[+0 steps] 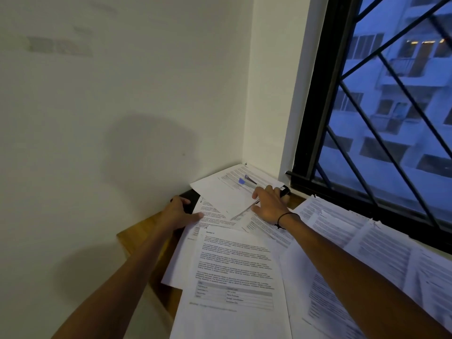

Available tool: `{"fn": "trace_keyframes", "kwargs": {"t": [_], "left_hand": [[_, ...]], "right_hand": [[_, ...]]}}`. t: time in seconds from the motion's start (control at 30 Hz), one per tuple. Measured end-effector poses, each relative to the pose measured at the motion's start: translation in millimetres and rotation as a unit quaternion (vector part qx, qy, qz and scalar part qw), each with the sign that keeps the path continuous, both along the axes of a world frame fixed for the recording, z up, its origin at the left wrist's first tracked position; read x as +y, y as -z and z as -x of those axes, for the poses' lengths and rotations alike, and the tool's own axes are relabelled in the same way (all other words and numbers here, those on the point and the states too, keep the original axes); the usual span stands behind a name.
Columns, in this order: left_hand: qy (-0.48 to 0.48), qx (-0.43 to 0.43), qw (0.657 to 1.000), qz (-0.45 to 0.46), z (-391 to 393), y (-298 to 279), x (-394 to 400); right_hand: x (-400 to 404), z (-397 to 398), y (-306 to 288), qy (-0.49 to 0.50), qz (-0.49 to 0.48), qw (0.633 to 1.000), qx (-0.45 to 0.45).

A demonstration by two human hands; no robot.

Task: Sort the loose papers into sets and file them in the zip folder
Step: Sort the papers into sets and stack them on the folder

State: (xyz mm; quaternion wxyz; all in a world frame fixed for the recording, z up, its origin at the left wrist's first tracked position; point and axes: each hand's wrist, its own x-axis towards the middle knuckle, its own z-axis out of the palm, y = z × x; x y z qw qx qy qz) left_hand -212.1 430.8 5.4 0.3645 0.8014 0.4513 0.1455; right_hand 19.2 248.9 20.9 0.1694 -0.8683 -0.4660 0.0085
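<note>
Fingers [176, 200] of the left hand [182, 214] curl over the near corner of a dark flat object [189, 200], apparently the folder, which lies at about 11 o'clock from the central sheet, mostly buried under paper; the thumb [197, 215] lies straight along the edge of a printed page. Grip: partly closed round the dark edge.

The right hand [267, 204], at roughly 1 o'clock, is spread flat, palm down, on the papers, fingers fairly straight and reaching toward a second dark corner [285, 190] that pokes out near the window frame [315, 118]. Whether the fingertips hook that corner or merely touch it cannot be told. A thin black band [285, 217] circles the wrist.

Loose papers [330, 253] cover most of the wooden desk [137, 237], overlapping at several angles. One printed sheet with a table near its foot [234, 272] lies on top at 6 o'clock. A further run of sheets extends along the window side from 3 to 5 o'clock.

At 12 o'clock, in the corner of the wall [122, 94], a white sheet [220, 192] rests over the dark object, and a pen with a blue cap [245, 182] lies on it (a second darker pen or clip sits just beside it, too blurred to identify). A thin pencil-like stick [242, 212] lies on the papers just beside the right hand's thumb.
</note>
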Motion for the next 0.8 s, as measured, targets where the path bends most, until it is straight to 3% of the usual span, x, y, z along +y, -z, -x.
{"fn": "trace_keyframes", "kwargs": {"t": [0.2, 0.63, 0.8], "left_hand": [[0.029, -0.048, 0.992, 0.116, 6, -2, 1], [0.081, -0.052, 0.992, 0.083, 29, -12, -33], [0.073, -0.094, 0.990, 0.069, 46, -7, -45]], "right_hand": [[2, 9, -4, -0.011, 0.014, 1.000, 0.002], [-6, 39, -3, -0.028, 0.069, 0.997, 0.009], [-11, 52, -9, -0.027, 0.064, 0.998, 0.001]]}}
